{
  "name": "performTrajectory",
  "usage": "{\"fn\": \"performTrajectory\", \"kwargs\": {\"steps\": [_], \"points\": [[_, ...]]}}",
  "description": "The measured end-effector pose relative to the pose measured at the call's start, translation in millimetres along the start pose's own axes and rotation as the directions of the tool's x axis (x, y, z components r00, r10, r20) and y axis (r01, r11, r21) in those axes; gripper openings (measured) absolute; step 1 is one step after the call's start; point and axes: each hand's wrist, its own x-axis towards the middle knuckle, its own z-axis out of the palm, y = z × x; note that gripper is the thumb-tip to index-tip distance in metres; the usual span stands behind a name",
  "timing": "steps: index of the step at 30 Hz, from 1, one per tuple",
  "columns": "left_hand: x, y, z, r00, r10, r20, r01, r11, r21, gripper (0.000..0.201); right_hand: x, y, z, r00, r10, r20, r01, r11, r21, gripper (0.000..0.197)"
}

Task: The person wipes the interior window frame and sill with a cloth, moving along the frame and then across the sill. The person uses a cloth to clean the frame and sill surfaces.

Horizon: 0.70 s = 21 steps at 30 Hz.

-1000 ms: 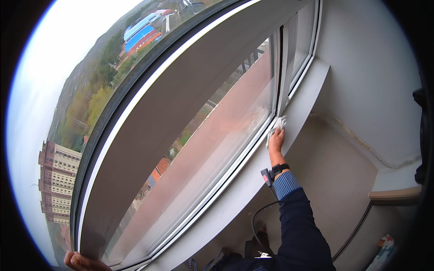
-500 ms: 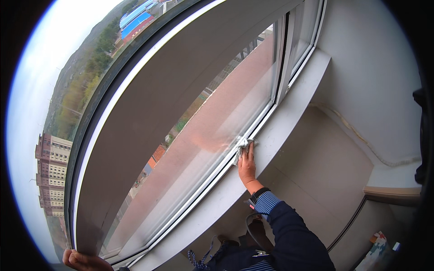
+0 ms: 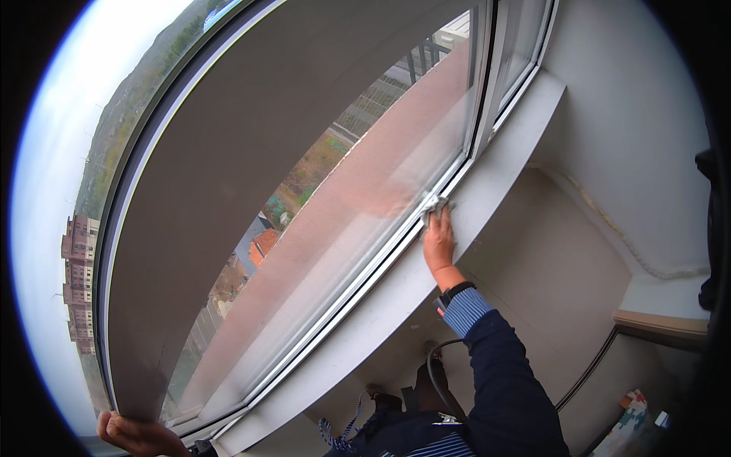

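My right hand [image 3: 439, 247] presses a crumpled grey-white cloth [image 3: 435, 207] against the bottom rail of the white window frame [image 3: 381, 263]. Its fingers are closed over the cloth and point away from me, and a faint reflection of the hand shows in the window pane [image 3: 335, 228]. At the lower left my left hand [image 3: 138, 434] has its fingers curled round the end of the wide grey-brown window bar [image 3: 198, 152]. Part of that grip is hidden behind the bar.
A white windowsill [image 3: 358, 327] runs below the frame. A pale cord [image 3: 609, 225] lies along the wall foot at right. Beneath the sill show the grey floor [image 3: 533, 251] and my legs. Outside stand a tall building [image 3: 80, 282] and a hillside [image 3: 129, 129].
My right hand has slid the cloth up and to the right along the bottom rail. My left hand keeps its hold at the bar's end. The view has shifted slightly.
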Motion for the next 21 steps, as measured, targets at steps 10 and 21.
{"fn": "performTrajectory", "kwargs": {"steps": [10,21], "points": [[-4,-19,5,1.000,-0.021,0.008,0.021,1.000,-0.006,0.024,-19,40,-30,0.968,-0.225,0.108,0.231,0.972,-0.040,0.067],[2,-7,2,0.998,0.060,0.001,-0.060,0.998,-0.010,0.025,-22,48,-53,0.895,-0.323,0.309,0.325,0.945,0.048,0.059]]}}
